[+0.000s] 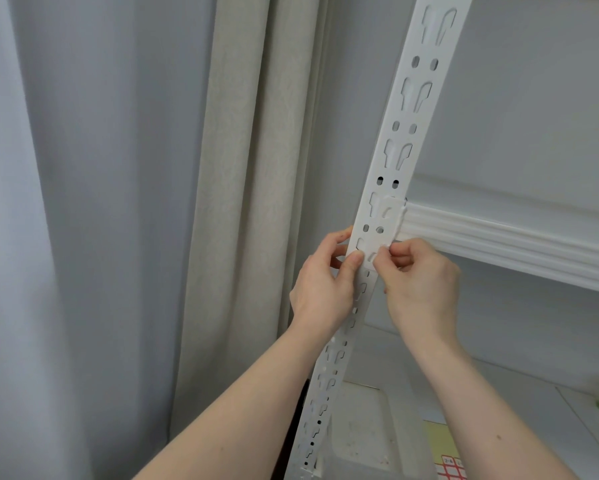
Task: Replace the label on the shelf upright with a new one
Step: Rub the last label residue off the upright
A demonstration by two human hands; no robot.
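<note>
Both forearms reach up: left hand (320, 282) thumb presses the white label (377, 233) onto the shelf upright (409, 109), right hand (419, 278) pinches its right edge. Peeling or sticking, can't tell honestly.

Both hands (320, 285) (421, 282) on white slotted upright (400, 133), fingers (355, 261) pinching.

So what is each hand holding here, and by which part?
Both hands pinch a translucent white label on the white slotted metal upright, at its lower edge.
</note>
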